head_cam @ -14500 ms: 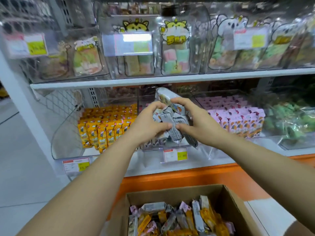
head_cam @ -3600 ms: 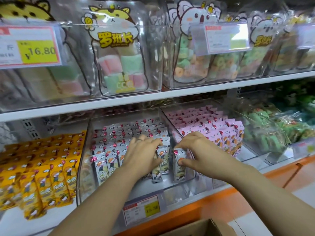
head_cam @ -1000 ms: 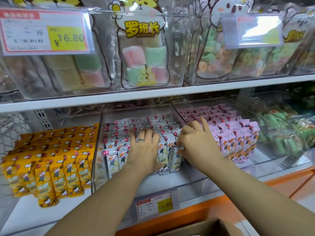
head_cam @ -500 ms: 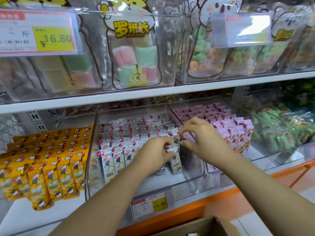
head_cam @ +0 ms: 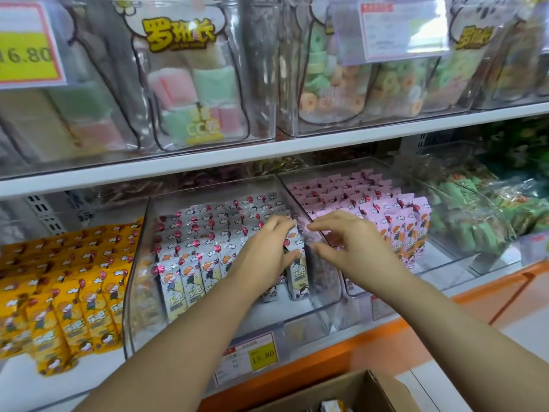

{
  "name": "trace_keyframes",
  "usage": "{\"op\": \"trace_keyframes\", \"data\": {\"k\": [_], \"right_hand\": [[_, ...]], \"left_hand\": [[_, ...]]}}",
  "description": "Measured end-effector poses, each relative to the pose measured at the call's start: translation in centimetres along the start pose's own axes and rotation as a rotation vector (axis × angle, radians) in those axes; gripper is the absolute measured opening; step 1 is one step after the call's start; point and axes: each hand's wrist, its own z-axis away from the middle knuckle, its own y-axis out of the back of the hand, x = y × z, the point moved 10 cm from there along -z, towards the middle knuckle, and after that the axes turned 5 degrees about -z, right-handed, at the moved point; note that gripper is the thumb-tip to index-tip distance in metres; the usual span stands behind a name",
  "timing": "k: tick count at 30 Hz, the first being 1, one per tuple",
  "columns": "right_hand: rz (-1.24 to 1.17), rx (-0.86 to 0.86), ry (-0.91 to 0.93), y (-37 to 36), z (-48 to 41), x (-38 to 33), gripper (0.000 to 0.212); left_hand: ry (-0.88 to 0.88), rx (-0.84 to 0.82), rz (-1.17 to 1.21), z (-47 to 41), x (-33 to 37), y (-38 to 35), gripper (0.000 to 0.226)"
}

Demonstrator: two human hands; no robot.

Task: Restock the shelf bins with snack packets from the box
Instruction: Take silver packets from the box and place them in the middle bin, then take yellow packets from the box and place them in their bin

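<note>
**Left grip is clamping the front-right white packets in the middle bin; right grip is hovering slack, holding nothing.**
The left fingers are draping over the packet tops while the thumb is pressing a front face, tight against the bin's clear right wall at 3 o'clock, so there is little room on that side. The right grip is hanging over that wall, fingers half-curled, thumb and forefinger apart. Bare bin floor is showing toward 6 o'clock, between the front row and the front lip. The white packets are standing upright in tight rows, each showing a cartoon child and a red balloon. Yellow packets are sitting at 9 o'clock, pink packets at 3 o'clock, and the box is peeking in at 6 o'clock.
</note>
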Motion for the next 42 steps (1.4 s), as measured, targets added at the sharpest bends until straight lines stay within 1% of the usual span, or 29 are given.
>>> {"op": "trace_keyframes", "data": {"k": [2, 4, 7, 9, 12, 15, 17, 20, 22, 24, 26, 27, 29, 33, 36, 38, 40, 42], "right_hand": [[-0.007, -0.001, 0.001, 0.0, 0.0, 0.1, 0.03], [-0.016, 0.0, -0.003, -0.1, 0.1, 0.1, 0.031], [-0.025, 0.0, -0.012, -0.1, 0.1, 0.0, 0.031], [-0.015, -0.004, -0.011, -0.1, 0.1, -0.1, 0.032], [0.021, -0.033, -0.002, -0.1, 0.5, -0.3, 0.039], [0.065, -0.02, 0.007, 0.2, 1.4, -0.8, 0.044], [0.108, 0.042, 0.027, 0.7, 2.4, -1.5, 0.038], [0.13, 0.203, 0.175, 1.5, 5.1, -4.0, 0.025], [0.089, 0.227, 0.245, 1.0, 7.4, -5.4, 0.022], [0.034, 0.198, 0.273, -0.3, 9.7, -6.0, 0.017], [-0.033, 0.15, 0.256, -2.0, 12.1, -5.6, 0.015], [-0.055, 0.123, 0.239, -2.9, 13.2, -5.3, 0.017], [-0.063, 0.047, 0.186, -5.2, 15.4, -3.9, 0.02], [0.009, -0.128, 0.043, -8.9, 18.7, 0.2, 0.02], [0.066, -0.229, -0.077, -11.3, 20.6, 3.9, 0.027], [0.08, -0.362, -0.214, -13.8, 21.8, 7.7, 0.037], [0.138, -0.565, -0.374, -16.5, 23.6, 11.5, 0.057], [0.203, -0.747, -0.47, -18.4, 25.6, 14.1, 0.075]], "left_hand": [[-0.015, -0.037, -0.037, 0.0, 0.0, -0.4, 0.05], [-0.019, -0.077, -0.123, 0.1, 0.1, -1.0, 0.045], [0.018, -0.105, -0.229, -0.2, 0.0, -1.0, 0.044], [0.053, -0.113, -0.182, -0.4, -0.3, -1.0, 0.045], [0.078, -0.104, -0.015, 0.1, -0.6, -0.5, 0.052], [0.102, -0.076, 0.085, 1.4, -0.8, 0.7, 0.054], [0.096, -0.032, 0.133, 2.6, -0.5, 2.0, 0.05], [0.054, 0.099, 0.213, 5.6, 0.6, 4.2, 0.038], [0.028, 0.202, 0.268, 8.5, 1.3, 5.4, 0.029], [-0.007, 0.285, 0.31, 12.1, 2.1, 6.0, 0.024], [-0.025, 0.331, 0.358, 15.8, 2.5, 5.7, 0.021], [-0.019, 0.338, 0.379, 17.4, 2.4, 5.1, 0.02], [0.013, 0.303, 0.384, 20.0, 1.7, 2.8, 0.02], [0.106, 0.093, 0.346, 22.4, -0.5, -3.7, 0.021], [0.257, -0.054, 0.332, 24.1, -4.1, -8.4, 0.023], [0.35, -0.16, 0.324, 25.5, -6.2, -11.5, 0.025], [0.432, -0.262, 0.305, 26.9, -7.9, -14.2, 0.027], [0.511, -0.364, 0.305, 28.2, -9.4, -16.5, 0.03]]}}
